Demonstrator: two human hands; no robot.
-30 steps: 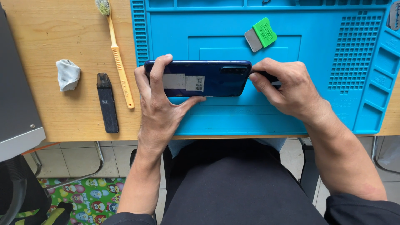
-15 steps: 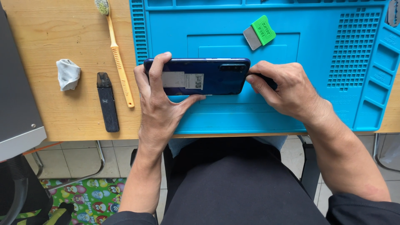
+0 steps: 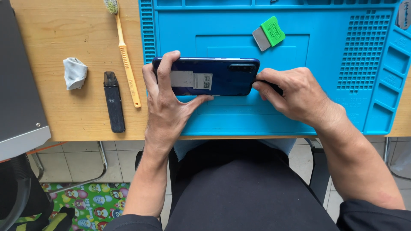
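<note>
Dark blue phone lies back-up and lengthwise across the blue mat, white sticker on its back, camera end to the right, a slim black tool touching that end.

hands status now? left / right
Left hand: closed on the blue phone.
Right hand: closed on a dark tool at the phone's end.

A wooden desk over a tiled floor

The light wooden desk fills the top of the view, lit soft and even. A grey flat slab covers its left edge. Under the desk's front edge is a pale tiled floor with thin metal legs standing on it — and in the bottom left corner lies a bright green mat with little cartoon animals. A dark chair part sits beside it.
</note>
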